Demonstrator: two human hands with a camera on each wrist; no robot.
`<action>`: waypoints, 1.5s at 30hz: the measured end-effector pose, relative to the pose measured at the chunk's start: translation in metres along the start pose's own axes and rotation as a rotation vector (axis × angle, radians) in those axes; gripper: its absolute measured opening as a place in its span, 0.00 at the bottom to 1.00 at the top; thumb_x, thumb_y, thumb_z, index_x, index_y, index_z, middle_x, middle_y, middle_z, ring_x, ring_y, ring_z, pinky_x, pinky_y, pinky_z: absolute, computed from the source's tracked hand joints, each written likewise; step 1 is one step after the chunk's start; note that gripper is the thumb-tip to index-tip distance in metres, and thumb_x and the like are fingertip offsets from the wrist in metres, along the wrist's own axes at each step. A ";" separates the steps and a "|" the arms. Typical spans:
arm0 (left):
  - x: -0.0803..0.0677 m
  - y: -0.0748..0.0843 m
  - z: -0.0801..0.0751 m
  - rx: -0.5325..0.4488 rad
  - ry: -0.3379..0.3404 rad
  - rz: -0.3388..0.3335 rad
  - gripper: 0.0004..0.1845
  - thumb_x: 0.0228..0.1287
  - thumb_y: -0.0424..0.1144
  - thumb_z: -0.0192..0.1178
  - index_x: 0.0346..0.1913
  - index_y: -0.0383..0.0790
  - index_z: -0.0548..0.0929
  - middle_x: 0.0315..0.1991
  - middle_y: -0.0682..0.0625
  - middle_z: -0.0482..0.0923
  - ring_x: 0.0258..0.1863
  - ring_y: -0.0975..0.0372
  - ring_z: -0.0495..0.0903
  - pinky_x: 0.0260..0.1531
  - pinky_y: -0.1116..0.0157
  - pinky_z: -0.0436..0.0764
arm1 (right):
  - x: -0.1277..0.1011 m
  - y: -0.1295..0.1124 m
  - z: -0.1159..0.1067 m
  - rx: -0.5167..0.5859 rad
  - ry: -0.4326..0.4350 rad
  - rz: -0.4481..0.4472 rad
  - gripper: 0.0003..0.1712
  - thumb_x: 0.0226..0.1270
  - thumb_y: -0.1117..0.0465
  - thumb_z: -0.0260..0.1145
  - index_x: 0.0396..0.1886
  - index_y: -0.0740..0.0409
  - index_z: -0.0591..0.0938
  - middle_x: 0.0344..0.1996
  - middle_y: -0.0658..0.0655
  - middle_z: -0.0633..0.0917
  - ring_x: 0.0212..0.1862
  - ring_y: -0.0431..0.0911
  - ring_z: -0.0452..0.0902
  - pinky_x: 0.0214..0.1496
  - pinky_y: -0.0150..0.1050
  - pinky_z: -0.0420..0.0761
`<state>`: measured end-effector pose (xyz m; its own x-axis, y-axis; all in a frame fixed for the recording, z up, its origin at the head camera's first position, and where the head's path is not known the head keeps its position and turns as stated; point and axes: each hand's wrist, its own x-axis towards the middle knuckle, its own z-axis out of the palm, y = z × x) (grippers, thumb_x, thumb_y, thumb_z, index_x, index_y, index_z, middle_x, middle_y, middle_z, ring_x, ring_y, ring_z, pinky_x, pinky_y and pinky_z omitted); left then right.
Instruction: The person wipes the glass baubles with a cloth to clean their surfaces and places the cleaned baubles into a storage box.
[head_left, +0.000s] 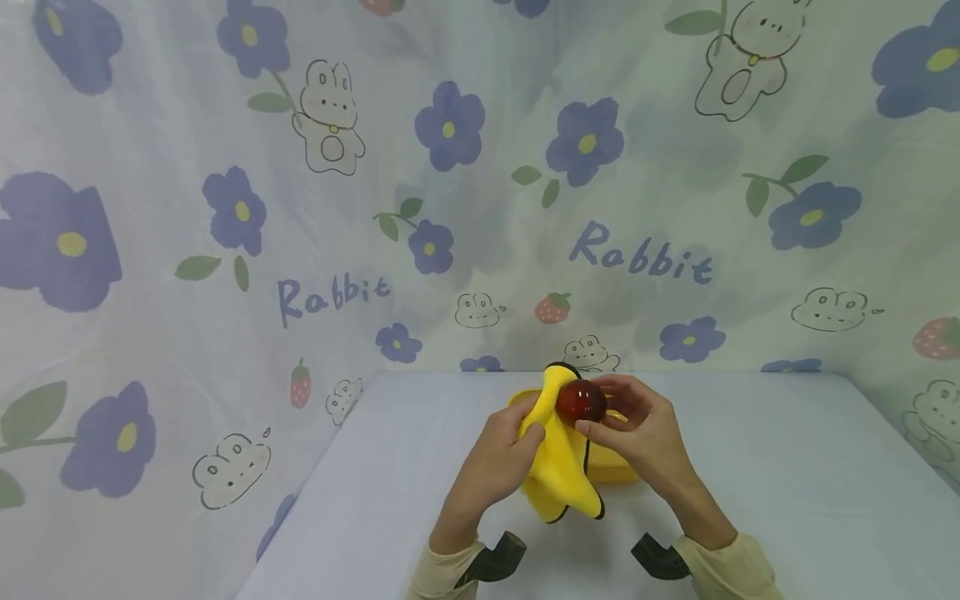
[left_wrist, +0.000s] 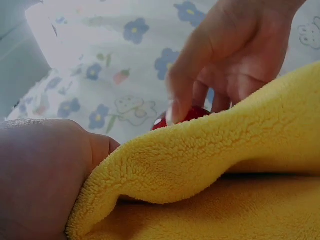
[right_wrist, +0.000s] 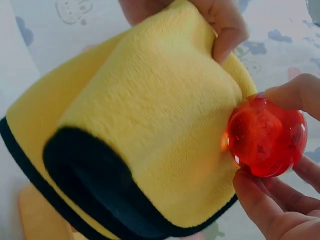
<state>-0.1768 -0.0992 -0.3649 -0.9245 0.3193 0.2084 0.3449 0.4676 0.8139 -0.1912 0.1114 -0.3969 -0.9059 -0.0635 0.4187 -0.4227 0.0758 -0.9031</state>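
A clear red ball (head_left: 581,402), glossy and see-through, is pinched between the thumb and fingers of my right hand (head_left: 647,429). My left hand (head_left: 501,450) grips a fuzzy yellow cloth (head_left: 558,467) with a dark edge, its thumb lying over the fabric. The cloth hangs down in folds beside the ball. In the right wrist view the red ball (right_wrist: 267,136) is against or very near the cloth (right_wrist: 165,110). From the left wrist, the cloth (left_wrist: 165,155) hides most of the ball (left_wrist: 195,114).
Behind the cloth a yellow container (head_left: 611,467) stands on the white table (head_left: 390,483), partly hidden. A curtain (head_left: 480,200) printed with flowers and rabbits hangs beyond the table's far edge. Dark wrist devices (head_left: 504,557) are on both forearms.
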 end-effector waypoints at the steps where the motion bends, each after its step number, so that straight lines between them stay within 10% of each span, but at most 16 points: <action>1: -0.001 0.001 0.000 0.002 0.002 -0.001 0.21 0.71 0.38 0.50 0.63 0.39 0.79 0.38 0.48 0.79 0.29 0.61 0.79 0.34 0.67 0.83 | 0.000 0.001 0.000 -0.002 -0.003 0.003 0.33 0.58 0.66 0.78 0.63 0.63 0.78 0.59 0.65 0.82 0.53 0.35 0.84 0.55 0.30 0.84; 13: -0.007 0.007 -0.003 0.024 0.041 0.050 0.25 0.71 0.35 0.48 0.69 0.40 0.78 0.43 0.46 0.81 0.30 0.61 0.80 0.33 0.68 0.83 | 0.001 0.005 -0.002 -0.095 -0.003 0.130 0.34 0.56 0.59 0.81 0.64 0.58 0.81 0.61 0.62 0.83 0.59 0.58 0.83 0.56 0.35 0.86; 32: -0.005 0.003 0.001 0.124 0.083 0.204 0.28 0.71 0.33 0.48 0.72 0.46 0.76 0.59 0.50 0.84 0.28 0.67 0.73 0.31 0.71 0.80 | 0.002 0.011 0.002 -0.140 -0.168 0.085 0.28 0.51 0.57 0.83 0.53 0.55 0.85 0.44 0.58 0.88 0.38 0.48 0.87 0.43 0.36 0.88; 45: 0.002 -0.004 0.001 0.128 0.049 0.178 0.26 0.73 0.34 0.47 0.71 0.46 0.77 0.62 0.50 0.83 0.33 0.65 0.77 0.39 0.73 0.82 | -0.003 0.007 0.004 -0.155 -0.239 0.034 0.29 0.54 0.55 0.81 0.55 0.59 0.85 0.45 0.57 0.90 0.42 0.47 0.87 0.48 0.35 0.86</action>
<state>-0.1798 -0.1000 -0.3681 -0.8529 0.3672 0.3711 0.5182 0.5091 0.6873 -0.1915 0.1085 -0.4047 -0.8958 -0.2894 0.3372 -0.4074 0.2317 -0.8834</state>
